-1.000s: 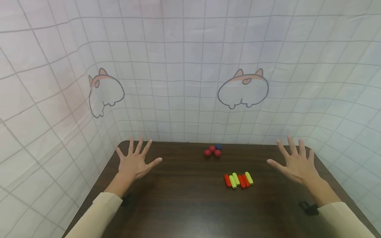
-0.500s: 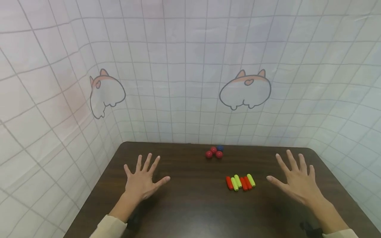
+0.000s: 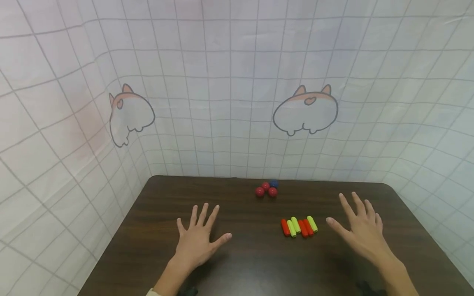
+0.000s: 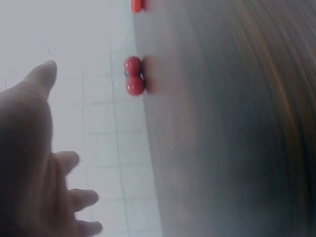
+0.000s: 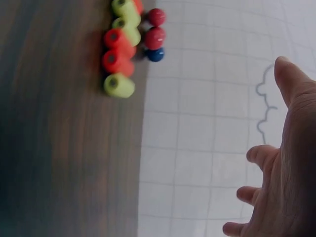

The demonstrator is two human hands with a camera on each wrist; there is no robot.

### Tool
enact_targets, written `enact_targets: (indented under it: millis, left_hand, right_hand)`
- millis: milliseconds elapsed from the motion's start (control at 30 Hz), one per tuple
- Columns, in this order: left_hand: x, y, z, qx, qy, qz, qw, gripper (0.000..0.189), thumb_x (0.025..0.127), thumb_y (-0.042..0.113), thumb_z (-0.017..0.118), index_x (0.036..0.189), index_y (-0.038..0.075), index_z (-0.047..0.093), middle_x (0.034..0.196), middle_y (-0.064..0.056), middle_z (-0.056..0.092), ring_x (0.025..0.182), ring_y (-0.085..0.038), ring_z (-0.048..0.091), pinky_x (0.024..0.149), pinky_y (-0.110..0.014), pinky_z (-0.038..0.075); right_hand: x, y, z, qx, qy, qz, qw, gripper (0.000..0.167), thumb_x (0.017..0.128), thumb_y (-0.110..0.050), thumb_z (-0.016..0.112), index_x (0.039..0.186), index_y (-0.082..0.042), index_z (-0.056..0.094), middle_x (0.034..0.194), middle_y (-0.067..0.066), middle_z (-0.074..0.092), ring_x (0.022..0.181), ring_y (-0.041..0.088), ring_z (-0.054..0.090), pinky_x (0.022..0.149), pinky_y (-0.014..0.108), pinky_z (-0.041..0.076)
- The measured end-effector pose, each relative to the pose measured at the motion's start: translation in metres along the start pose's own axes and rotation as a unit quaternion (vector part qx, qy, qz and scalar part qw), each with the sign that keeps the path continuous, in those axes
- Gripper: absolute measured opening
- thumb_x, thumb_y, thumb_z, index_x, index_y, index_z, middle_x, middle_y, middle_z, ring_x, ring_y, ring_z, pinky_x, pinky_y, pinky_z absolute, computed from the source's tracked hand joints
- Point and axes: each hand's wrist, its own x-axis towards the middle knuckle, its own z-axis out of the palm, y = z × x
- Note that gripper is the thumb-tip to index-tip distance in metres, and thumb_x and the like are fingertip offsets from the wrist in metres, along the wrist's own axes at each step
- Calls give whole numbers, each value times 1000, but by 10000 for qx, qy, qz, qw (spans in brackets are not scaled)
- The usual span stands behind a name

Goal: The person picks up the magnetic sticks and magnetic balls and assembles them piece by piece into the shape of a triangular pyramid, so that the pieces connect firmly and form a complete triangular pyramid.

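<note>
My left hand (image 3: 196, 242) is over the left half of the dark wooden table (image 3: 252, 255), fingers spread and holding nothing. To the right of the small tubes, my right hand (image 3: 364, 232) also holds nothing, its thumb pointing toward them. Several short hollow tubes lie side by side in a row: red ones (image 3: 285, 227) and yellow-green ones (image 3: 312, 224), their open ends showing in the right wrist view (image 5: 118, 85). Behind the row, red balls (image 3: 260, 192) and a blue ball (image 3: 273, 184) sit clustered near the table's far edge.
A white grid-patterned cloth (image 3: 218, 102) with dog drawings hangs behind the table and along both sides. The table's back corners are rounded. Dark wrist gear (image 3: 189, 291) shows under the left forearm.
Both hands have come down and nearer; the left has moved right toward the middle, and the right has shifted slightly left. The tubes and balls stay in place on the table.
</note>
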Motion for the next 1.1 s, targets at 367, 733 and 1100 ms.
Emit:
enact_targets:
  millis: [367, 733, 1100]
  left_hand:
    - [27, 27, 6, -1138, 713, 203, 9907, 82, 94, 72, 52, 163, 37, 23, 167, -8, 33, 156, -36, 26, 117, -75, 14]
    - [55, 32, 16, -2403, 974, 111, 9657, 69, 98, 56, 60, 159, 35, 35, 154, -9, 49, 143, -36, 44, 115, -66, 29]
    - [90, 42, 37, -3336, 780, -86, 9394, 62, 96, 39, 69, 153, 27, 47, 139, -15, 60, 131, -40, 56, 104, -62, 45]
  right_hand:
    - [23, -1, 21, 1180, -104, 354, 9923, 81, 103, -50, 54, 166, -20, 12, 159, 34, 23, 139, 62, 26, 97, 86, 18]
    - [36, 8, 43, 2176, -614, 662, 9718, 80, 105, -47, 53, 166, -14, 11, 147, 30, 37, 131, 50, 44, 95, 69, 45]
    - [38, 10, 57, 2137, -1301, 804, 9648, 81, 104, -44, 57, 163, -8, 18, 137, 27, 52, 117, 42, 58, 91, 55, 54]
